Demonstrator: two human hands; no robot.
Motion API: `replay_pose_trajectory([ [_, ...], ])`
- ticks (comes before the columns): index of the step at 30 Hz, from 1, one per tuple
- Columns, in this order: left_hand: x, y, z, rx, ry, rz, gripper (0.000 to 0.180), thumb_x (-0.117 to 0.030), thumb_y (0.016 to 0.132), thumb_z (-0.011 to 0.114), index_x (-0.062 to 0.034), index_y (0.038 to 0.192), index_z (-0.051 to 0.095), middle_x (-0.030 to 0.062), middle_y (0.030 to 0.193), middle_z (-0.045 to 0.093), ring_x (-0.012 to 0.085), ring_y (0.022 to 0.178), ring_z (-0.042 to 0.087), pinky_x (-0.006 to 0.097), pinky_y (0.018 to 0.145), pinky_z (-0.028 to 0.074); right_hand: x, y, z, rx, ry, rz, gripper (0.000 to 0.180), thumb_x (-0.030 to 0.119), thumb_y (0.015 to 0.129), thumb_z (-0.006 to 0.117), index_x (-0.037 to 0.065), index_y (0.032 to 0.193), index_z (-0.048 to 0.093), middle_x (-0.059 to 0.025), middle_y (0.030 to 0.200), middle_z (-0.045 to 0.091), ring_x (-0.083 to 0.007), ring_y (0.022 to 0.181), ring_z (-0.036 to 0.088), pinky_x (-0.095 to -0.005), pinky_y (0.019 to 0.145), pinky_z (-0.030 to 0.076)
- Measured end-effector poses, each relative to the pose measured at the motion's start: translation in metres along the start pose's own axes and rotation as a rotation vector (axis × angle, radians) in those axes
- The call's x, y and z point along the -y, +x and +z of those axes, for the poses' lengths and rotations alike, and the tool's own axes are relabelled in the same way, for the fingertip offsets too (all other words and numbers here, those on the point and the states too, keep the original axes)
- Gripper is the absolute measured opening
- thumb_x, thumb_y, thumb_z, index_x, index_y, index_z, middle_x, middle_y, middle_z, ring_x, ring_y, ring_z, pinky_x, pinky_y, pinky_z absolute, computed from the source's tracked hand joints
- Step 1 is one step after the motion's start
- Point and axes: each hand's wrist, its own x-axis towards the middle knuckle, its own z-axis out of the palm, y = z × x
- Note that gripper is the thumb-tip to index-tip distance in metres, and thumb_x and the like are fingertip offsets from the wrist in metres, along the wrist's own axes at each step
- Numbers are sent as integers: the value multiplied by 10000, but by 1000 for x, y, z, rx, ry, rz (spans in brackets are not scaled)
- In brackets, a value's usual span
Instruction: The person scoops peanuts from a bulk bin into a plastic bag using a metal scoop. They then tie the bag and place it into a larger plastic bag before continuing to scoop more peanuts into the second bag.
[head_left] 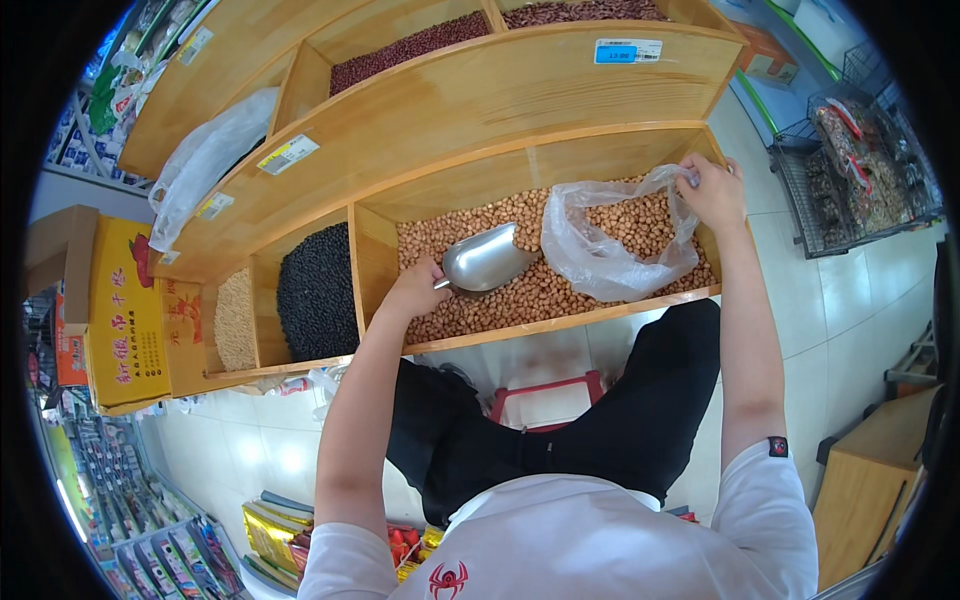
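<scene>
- On the left of the wooden compartment (560, 324), the left hand (412, 290) had its fingers curled closed around the handle of the metal scoop (485, 262).
- Above the brown kernels (440, 322), the scoop's long axis ran from near left to far right, its mouth pointing right toward the plastic bag (585, 262).
- At the far right, the right hand (714, 190) pinched the bag's rim between thumb and fingers.
- Just right of the scoop, the bag's mouth stood spread open.
</scene>
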Motion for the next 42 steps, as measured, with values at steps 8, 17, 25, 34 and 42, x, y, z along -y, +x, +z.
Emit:
replay_pose_trajectory([
  [8,11,18,15,-3,-223,-20,398,-180,792,840,-15,1039,576,118,938,691,211,845,667,354,760,534,-1,1,0,11,-27,-7,170,278,873,668,163,997,656,-43,865,746,-259,856,704,-487,1106,355],
  [17,17,16,12,-54,-374,-54,414,-178,806,814,8,1055,542,108,910,656,197,771,648,358,654,545,2,-1,-1,-17,-32,-18,152,270,870,667,157,971,658,-59,855,742,-271,851,704,-495,1091,367],
  [25,20,18,17,-199,-429,101,392,-181,793,822,-27,1016,539,80,911,642,154,870,619,303,779,523,3,-1,-2,-12,-36,-14,152,259,868,673,157,979,661,-47,875,747,-263,864,705,-490,1088,371],
  [34,-5,0,5,-370,-383,192,344,-119,776,818,-33,985,559,83,857,661,186,805,651,317,777,543,3,-1,-2,-9,-20,-11,150,252,866,670,156,981,660,-42,883,749,-256,880,704,-489,1090,372],
  [42,-46,-24,-9,-652,28,401,214,-109,780,766,-78,948,637,125,845,716,294,791,702,392,723,553,5,-1,-6,-6,-31,-7,157,286,872,660,169,977,668,-57,863,744,-266,866,702,-474,1095,371],
])
